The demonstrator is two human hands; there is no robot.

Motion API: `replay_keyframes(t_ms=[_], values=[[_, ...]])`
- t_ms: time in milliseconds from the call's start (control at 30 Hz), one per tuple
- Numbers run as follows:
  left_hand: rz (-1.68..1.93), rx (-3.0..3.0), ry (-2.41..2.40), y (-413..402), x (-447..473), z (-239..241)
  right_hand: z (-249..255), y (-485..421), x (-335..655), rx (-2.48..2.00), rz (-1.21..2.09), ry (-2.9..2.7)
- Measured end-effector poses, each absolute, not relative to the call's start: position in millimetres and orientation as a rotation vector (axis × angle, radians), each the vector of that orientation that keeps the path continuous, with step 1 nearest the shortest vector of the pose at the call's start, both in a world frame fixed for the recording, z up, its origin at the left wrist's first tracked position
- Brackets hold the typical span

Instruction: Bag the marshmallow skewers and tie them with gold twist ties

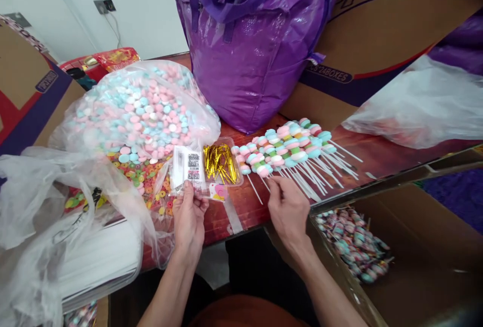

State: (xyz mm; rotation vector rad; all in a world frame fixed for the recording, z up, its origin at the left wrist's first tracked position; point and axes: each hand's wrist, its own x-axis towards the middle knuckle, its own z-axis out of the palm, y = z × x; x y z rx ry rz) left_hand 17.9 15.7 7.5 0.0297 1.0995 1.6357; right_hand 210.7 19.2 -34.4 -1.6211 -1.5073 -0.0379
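Note:
My left hand (188, 219) pinches the lower edge of a small clear wrapper bag (190, 171) with a printed label and a pink figure, at the table's front edge. My right hand (287, 209) reaches to the white sticks of a row of pastel candy skewers (290, 148) lying on the red-brown table (249, 206); its fingers curl around a stick end. A clear tray of gold twist ties (221, 163) sits between the hands, just beyond them.
A big clear bag of pink, blue and white candies (139, 110) lies at left over loose ring candies (147, 176). A purple bag (252, 45) stands behind. A cardboard box (415, 246) with wrapped skewers (352, 246) sits at right. Crumpled plastic (49, 201) covers the left.

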Motion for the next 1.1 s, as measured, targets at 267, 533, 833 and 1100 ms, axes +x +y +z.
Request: replay_keyframes(t_ms=[267,533,833,1100], values=[[1.623,0.021,1.121,25.3,10.0,9.8,-3.1,-34.3,215.7,-1.269,0.35,-1.521],[1.682,0.195,1.185,22.6,12.0,7.3,-8.4,-36.5,227.9,-1.173,0.269,-1.751],[1.75,0.503,1.322,17.3,15.3,-6.5,-3.8,-30.8,213.1,-1.173,0.495,-1.72],[1.701,0.388,1.182,11.7,17.3,-2.7,-8.5,-29.9,201.9,-1.189,0.49,-1.792]])
